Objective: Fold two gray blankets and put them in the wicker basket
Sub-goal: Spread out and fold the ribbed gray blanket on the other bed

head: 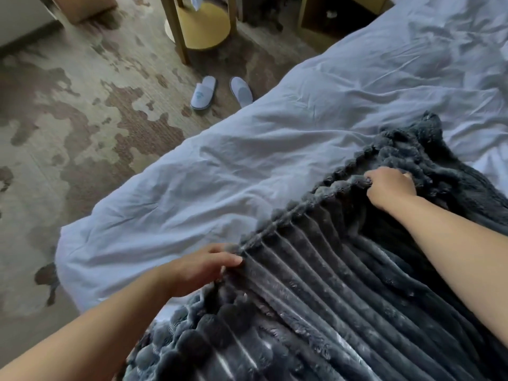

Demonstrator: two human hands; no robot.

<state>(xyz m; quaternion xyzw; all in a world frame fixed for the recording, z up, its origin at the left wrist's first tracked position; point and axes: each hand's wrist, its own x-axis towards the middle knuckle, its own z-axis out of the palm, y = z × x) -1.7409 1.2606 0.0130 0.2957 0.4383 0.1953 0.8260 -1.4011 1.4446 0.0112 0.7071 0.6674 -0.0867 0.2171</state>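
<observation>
Gray blanket (330, 298), ribbed and plush, lies spread over the near corner of a bed (247, 160) dressed in a rumpled pale blue sheet, its pom-pom trimmed edge running diagonally between a person's two bare hands. The left hand (203, 268) rests at the lower end of that edge, fingers stretched almost flat with the tips touching the trim; whether it pinches the fabric cannot be told. The right hand (390, 185) is curled closed on the edge farther up the bed, a fold of the pile bunched inside its grip. Most of the blanket lies below and to the right of both hands, reaching toward the person, with a crumpled mass of darker gray fleece (428, 149) heaped just beyond the right hand. A row of pom-poms (178, 342) hangs at the blanket's lower left border beneath the left forearm. On the patterned carpet (68, 133) past the bed, a pair of pale slippers (203, 93) sits near the legs of a round yellow side table (203, 26).
</observation>
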